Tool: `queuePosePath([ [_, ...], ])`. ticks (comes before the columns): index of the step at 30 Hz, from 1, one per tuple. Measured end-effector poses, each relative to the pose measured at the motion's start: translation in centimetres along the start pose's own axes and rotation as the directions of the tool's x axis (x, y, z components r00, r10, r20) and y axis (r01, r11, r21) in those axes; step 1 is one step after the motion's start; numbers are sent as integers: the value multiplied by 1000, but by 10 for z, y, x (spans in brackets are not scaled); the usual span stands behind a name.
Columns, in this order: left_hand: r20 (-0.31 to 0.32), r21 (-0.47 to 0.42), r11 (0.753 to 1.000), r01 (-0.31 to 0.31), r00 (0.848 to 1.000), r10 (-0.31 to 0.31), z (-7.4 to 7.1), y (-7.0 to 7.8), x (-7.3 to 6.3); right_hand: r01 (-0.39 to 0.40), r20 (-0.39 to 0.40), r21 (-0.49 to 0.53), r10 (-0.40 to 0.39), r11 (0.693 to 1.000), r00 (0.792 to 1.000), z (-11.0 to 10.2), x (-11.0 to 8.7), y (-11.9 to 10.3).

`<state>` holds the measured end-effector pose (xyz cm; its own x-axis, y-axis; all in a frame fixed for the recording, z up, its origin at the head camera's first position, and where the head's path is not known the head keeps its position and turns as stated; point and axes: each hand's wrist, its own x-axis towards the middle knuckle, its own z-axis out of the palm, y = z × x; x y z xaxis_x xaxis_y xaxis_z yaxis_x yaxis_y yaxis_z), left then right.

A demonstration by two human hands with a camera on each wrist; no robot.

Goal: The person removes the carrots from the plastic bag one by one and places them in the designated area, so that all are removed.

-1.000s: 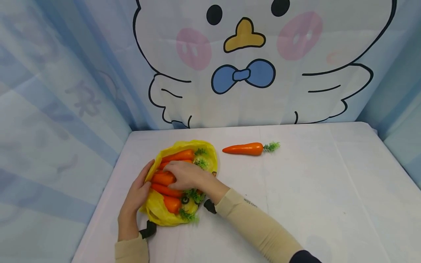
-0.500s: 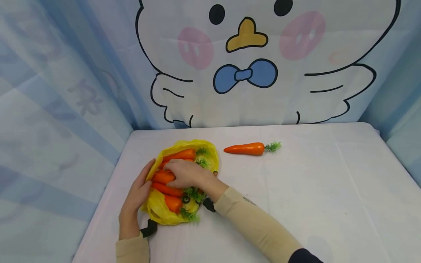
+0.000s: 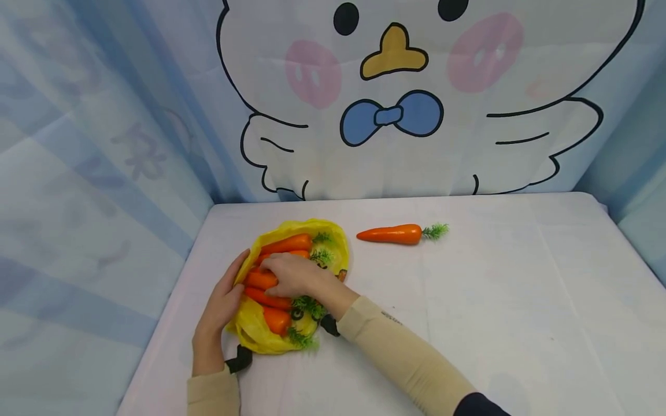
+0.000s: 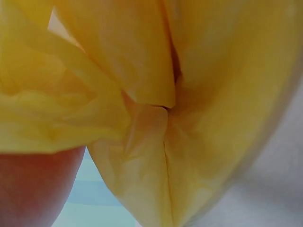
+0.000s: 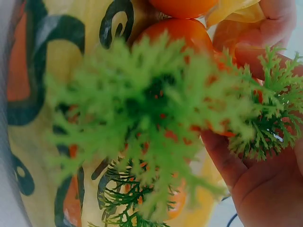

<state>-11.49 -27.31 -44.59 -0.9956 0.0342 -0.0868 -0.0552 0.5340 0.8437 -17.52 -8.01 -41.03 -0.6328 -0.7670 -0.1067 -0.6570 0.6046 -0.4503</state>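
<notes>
A yellow plastic bag (image 3: 252, 329) lies on its side with several orange carrots with green tops inside its mouth. My left hand (image 3: 219, 305) grips the bag's left part, fingers and thumb at its edge; yellow film (image 4: 218, 85) fills most of the left wrist view. Reaching in from the right, my right hand (image 3: 298, 276) holds a carrot (image 3: 260, 280) in the middle of the bunch, fingers over it and thumb on the near side. In the right wrist view, blurred carrot greens (image 5: 142, 104) partly hide the grip. Another carrot (image 3: 276, 320) lies nearest me in the bag.
One loose carrot (image 3: 392, 234) lies on the white-covered table (image 3: 494, 300), right of the bag near the back edge. A patterned curtain (image 3: 416, 156) stands behind the table, with more curtain at both sides. Black wrist straps (image 3: 240, 359) show near the bag.
The head view has shifted slightly, so the scene sits a little further right in it. Both hands keep their places on the bag and the carrot.
</notes>
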Motion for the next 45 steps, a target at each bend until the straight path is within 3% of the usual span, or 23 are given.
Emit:
queuePosePath([
  [15, -3, 22, 999, 23, 1000, -23, -2, 4, -2, 75, -62, 108, -69, 991, 996, -19, -19, 17],
  [23, -4, 29, 999, 35, 999, -35, -3, 4, -2, 86, -36, 172, -81, 981, 996, -27, -36, 39],
  [34, -7, 22, 999, 29, 1000, -29, -4, 4, -2, 47, 8, 167, -49, 985, 999, -33, -51, 56],
  [39, -7, 16, 1000, 26, 1000, -26, -3, 4, -2, 17, -2, 147, -17, 989, 1000, -36, -60, 64],
  [45, -10, 17, 999, 41, 999, -41, -2, 3, -2, 36, -41, 122, -31, 992, 999, -43, -74, 76],
])
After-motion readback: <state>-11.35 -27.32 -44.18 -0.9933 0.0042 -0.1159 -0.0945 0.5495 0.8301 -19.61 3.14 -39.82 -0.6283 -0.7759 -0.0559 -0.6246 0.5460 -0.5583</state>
